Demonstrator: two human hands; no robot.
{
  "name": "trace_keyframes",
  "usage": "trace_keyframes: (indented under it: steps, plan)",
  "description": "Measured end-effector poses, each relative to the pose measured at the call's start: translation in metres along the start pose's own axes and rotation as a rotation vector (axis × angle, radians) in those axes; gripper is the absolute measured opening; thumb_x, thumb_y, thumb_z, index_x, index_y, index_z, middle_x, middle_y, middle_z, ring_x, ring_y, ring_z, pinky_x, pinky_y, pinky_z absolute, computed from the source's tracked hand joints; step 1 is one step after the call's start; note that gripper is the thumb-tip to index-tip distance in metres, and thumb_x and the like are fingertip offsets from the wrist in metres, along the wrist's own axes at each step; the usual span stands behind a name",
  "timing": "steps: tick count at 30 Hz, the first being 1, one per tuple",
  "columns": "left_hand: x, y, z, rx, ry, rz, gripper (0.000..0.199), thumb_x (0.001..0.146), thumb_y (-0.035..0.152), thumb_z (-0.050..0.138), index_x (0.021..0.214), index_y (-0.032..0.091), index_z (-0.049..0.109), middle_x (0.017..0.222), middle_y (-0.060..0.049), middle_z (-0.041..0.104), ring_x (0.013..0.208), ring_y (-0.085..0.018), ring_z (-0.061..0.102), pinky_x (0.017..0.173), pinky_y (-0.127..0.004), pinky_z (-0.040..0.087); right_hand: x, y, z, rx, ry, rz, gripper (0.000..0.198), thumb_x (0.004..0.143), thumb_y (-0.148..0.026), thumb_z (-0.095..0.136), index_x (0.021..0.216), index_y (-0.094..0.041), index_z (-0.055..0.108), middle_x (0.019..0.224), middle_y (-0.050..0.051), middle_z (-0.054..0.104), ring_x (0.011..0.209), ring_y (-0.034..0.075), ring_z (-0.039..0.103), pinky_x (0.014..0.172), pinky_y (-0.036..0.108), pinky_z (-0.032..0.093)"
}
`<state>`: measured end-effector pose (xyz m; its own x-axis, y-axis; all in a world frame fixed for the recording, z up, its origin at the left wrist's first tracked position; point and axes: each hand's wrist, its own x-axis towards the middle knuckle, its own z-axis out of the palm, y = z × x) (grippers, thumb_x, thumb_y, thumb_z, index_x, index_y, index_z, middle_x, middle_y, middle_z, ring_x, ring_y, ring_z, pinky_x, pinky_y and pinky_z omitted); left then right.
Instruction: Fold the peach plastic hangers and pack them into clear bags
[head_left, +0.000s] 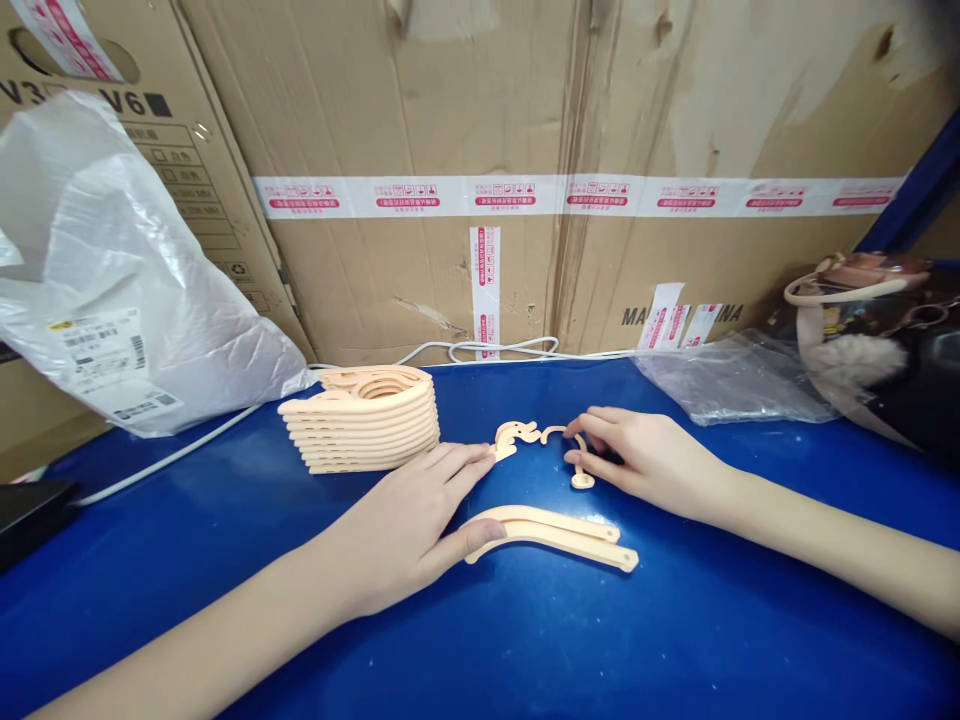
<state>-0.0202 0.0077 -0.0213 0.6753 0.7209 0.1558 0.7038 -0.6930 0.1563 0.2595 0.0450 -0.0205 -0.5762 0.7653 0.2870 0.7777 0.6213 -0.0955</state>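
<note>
2 curved strips (562,541) lie left to right on the table (465,650), holed ends pointing right, under the thumb of your spread left hand (420,515); your right hand (652,455), apart, pinches the hook (582,481).

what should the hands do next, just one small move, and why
Probably lift the cream, hook-shaped piece with the right hand: its fingers are at it, and it lies apart from the two long, curved cream bars. The left hand has its thumb over those bars and fingertips at the small, wavy-edged cream piece, so the right seems better placed.
</note>
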Motion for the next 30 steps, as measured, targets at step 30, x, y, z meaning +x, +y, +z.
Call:
trace_keyframes:
  steps: [30]
  plan:
    - [0.000,0.002,0.006,0.250,0.159,0.137,0.053,0.097,0.052,0.035,0.128,0.012,0.049,0.130,-0.013,0.056,0.122,-0.029,0.046,0.101,-0.044,0.034,0.003,-0.004,-0.007,0.031,-0.095,0.255,0.037,0.083,-0.052,0.055,0.062,-0.021,0.056,0.066,0.000,0.064,0.059,0.016,0.055,0.053,0.026,0.032]
